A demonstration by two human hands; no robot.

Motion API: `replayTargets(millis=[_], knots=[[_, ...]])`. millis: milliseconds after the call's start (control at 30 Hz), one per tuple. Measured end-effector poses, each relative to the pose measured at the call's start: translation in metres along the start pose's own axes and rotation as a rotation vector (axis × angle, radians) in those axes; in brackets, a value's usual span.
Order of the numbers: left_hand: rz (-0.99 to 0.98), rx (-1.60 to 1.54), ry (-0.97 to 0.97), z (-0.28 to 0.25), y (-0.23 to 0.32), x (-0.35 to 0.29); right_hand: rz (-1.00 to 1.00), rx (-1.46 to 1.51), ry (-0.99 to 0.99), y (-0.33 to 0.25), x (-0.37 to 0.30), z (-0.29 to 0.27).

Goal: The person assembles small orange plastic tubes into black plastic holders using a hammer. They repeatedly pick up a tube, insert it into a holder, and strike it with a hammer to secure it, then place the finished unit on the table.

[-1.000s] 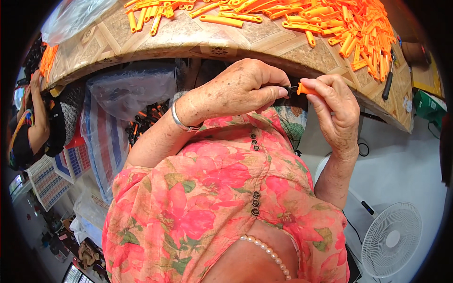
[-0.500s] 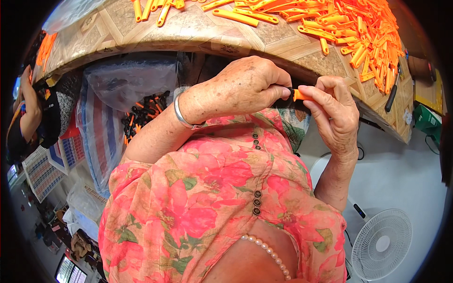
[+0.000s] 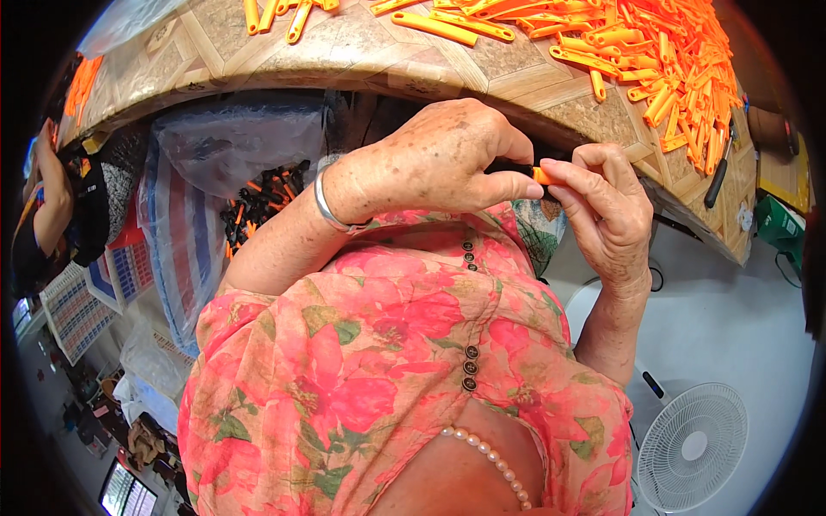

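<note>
In front of my chest, near the table edge, both hands meet over a small piece. My right hand (image 3: 607,202) pinches a short orange plastic part (image 3: 544,175) between thumb and fingertips. My left hand (image 3: 447,155), with a metal bangle at its wrist, is curled round a black piece (image 3: 506,165) that shows dark between thumb and forefinger. Black and orange parts meet end to end; the fingers hide most of both. Beyond the hands, many orange plastic handles (image 3: 680,77) are heaped on the table (image 3: 361,64).
An open striped plastic bag (image 3: 185,232) at the left below the table holds black-and-orange pieces (image 3: 267,202). A black-handled tool (image 3: 716,182) lies at the table's right edge. A white fan (image 3: 693,445) stands lower right. Another person's arm (image 3: 53,193) shows at far left.
My left thumb and forefinger have spread apart and drawn back slightly from the joint. My right hand still pinches the orange part, almost in place.
</note>
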State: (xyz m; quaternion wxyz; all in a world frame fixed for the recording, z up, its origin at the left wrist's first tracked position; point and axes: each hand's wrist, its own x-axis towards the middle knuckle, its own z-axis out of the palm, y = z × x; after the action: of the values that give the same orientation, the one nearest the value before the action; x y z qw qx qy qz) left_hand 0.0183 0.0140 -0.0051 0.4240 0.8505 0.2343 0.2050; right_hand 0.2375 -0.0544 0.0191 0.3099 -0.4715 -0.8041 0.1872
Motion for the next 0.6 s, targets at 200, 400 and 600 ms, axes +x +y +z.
replayTargets(millis=[200,400,600], knots=[[-0.039,0.169,0.008,0.001,0.008,-0.002,0.09,0.053,-0.025,-0.002,-0.003,0.008],[0.045,0.297,0.032,0.006,0.006,-0.004,0.103,0.131,-0.077,-0.003,0.0,0.012],[0.142,0.328,0.053,0.007,0.007,-0.008,0.241,0.191,-0.163,-0.011,0.001,0.013]])
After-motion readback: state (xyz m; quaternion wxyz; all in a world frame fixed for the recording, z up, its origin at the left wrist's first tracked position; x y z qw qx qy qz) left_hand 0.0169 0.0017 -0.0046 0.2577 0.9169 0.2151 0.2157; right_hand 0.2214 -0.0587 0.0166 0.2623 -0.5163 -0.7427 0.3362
